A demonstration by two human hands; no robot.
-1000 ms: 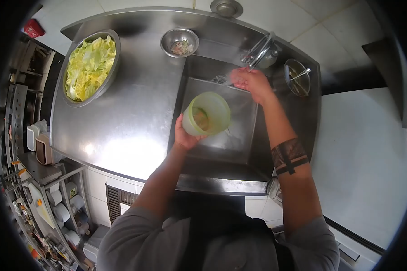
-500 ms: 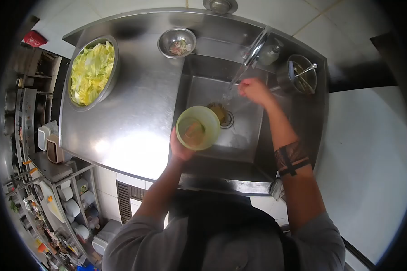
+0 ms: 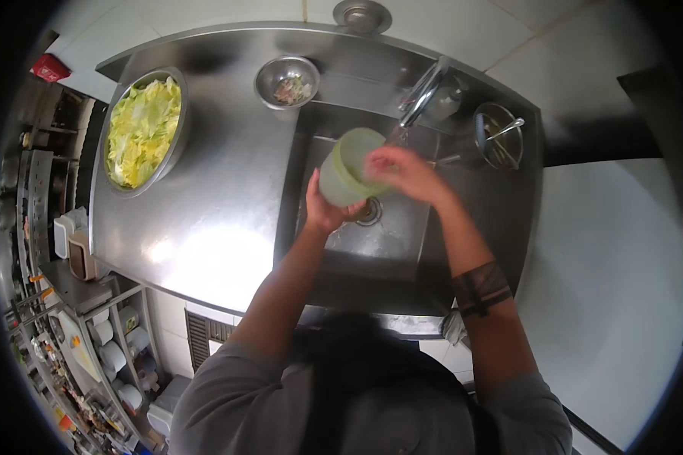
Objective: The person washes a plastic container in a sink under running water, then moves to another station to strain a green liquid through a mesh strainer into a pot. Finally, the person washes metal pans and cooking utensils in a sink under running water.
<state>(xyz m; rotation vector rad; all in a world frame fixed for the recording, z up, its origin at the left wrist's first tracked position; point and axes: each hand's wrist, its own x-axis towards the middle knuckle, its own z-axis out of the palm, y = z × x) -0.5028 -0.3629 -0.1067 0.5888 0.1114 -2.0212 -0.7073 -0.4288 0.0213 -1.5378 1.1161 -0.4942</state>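
Note:
A pale green plastic container (image 3: 340, 173) is tilted over the metal sink (image 3: 379, 246), and my left hand (image 3: 328, 210) grips it from below at its left side. My right hand (image 3: 402, 173) is at the container's mouth, smeared by motion, its fingers partly over the opening; whether they hold anything cannot be made out. Just above them is the faucet (image 3: 425, 92), with water at its spout. Part of the drain (image 3: 369, 212) shows below the container.
A large bowl of cut leafy greens (image 3: 143, 135) sits on the left counter. A small metal bowl with scraps (image 3: 288, 83) stands behind the sink. To the right are a soap bottle (image 3: 444, 102) and a pot with utensils (image 3: 499, 136).
The container has moved up toward the faucet and tilted to the right. My right hand has come down and left from beside the faucet to the container's mouth.

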